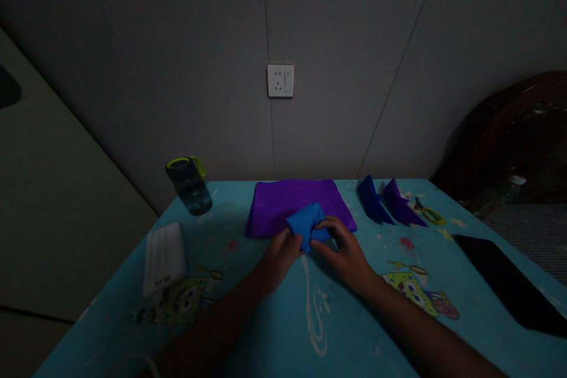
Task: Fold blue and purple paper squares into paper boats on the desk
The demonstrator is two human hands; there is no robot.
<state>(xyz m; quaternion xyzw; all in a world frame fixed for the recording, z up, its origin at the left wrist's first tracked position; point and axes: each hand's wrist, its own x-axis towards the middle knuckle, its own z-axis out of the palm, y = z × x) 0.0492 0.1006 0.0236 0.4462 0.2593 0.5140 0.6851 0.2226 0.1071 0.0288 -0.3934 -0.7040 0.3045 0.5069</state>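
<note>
Between my two hands is a piece of folded blue paper, lifted a little over the near edge of a purple paper stack. My left hand grips its lower left side, thumb on top. On the right side, the thumb and fingers of my right hand pinch a fold of the same paper. Part of the paper is hidden behind the right fingers. To the right of the stack stand a dark blue folded paper boat and a purple folded paper boat.
A water bottle with a green rim and a white power bank are on the left. Yellow-handled scissors lie behind a black flat object at the right. A wall socket is above the cartoon-printed tablecloth.
</note>
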